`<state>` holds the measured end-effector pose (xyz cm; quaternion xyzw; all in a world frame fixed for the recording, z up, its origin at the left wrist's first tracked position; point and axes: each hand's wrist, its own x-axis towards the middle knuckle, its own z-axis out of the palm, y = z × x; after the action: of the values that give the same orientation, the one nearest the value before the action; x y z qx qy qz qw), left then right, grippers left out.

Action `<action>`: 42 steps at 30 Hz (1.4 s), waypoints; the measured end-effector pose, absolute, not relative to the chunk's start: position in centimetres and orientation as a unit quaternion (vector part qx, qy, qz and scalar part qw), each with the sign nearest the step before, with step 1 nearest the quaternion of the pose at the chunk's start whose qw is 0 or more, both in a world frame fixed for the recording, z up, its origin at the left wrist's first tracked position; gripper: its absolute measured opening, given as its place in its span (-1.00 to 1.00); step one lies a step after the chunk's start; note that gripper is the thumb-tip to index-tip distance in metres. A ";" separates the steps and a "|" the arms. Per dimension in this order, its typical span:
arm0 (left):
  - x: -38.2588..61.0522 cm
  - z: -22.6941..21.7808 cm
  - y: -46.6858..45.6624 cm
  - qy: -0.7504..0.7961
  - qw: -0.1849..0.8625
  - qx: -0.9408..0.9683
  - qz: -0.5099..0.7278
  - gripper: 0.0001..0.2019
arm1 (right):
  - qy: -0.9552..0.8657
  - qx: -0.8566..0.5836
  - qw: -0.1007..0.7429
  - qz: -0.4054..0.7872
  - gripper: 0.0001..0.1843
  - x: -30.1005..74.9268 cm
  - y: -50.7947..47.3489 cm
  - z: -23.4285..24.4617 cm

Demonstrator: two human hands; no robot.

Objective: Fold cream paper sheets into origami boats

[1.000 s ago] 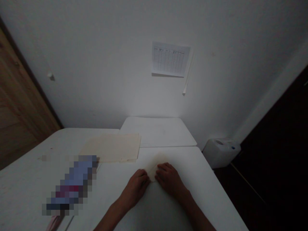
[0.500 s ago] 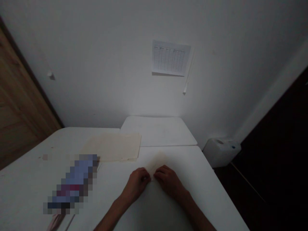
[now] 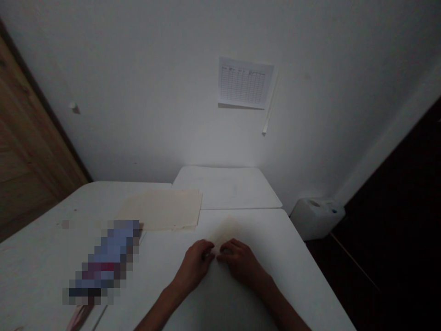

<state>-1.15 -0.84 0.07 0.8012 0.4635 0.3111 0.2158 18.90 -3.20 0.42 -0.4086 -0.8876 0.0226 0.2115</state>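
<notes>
Two curled hands (image 3: 197, 259) (image 3: 242, 261), at a pale sheet (image 3: 228, 225)

The head-worn camera looks from above the near side of the table (image 3: 161, 257), facing forward and down across it. The left hand (image 3: 197, 259) and right hand (image 3: 241, 259), over the table, are fairly close; the wall (image 3: 155, 101) behind the table, farther off, fills the upper half. The wide view takes in a plastic jug (image 3: 317, 220) right of the table.
</notes>
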 end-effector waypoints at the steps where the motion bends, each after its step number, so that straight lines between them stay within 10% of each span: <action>1: -1.4 -0.1 -1.1 0.456 0.203 0.804 0.322 -0.76 | -0.887 -0.409 0.212 0.023 -0.79 18.9 -3.2 0.5; 13: -3.6 -1.0 -4.8 0.408 -0.011 0.895 0.177 -0.62 | -0.885 -0.408 0.221 0.032 -0.78 18.7 -3.4 0.7; 42: -3.8 -0.4 -5.6 0.479 0.003 0.871 0.110 -0.54 | -0.892 -0.428 0.147 0.012 -0.65 18.2 -3.5 1.2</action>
<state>-3.76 -5.55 -0.44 0.8707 0.4792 0.1104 0.0027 18.17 -3.53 1.22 -0.4277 -0.8919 0.0118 0.1466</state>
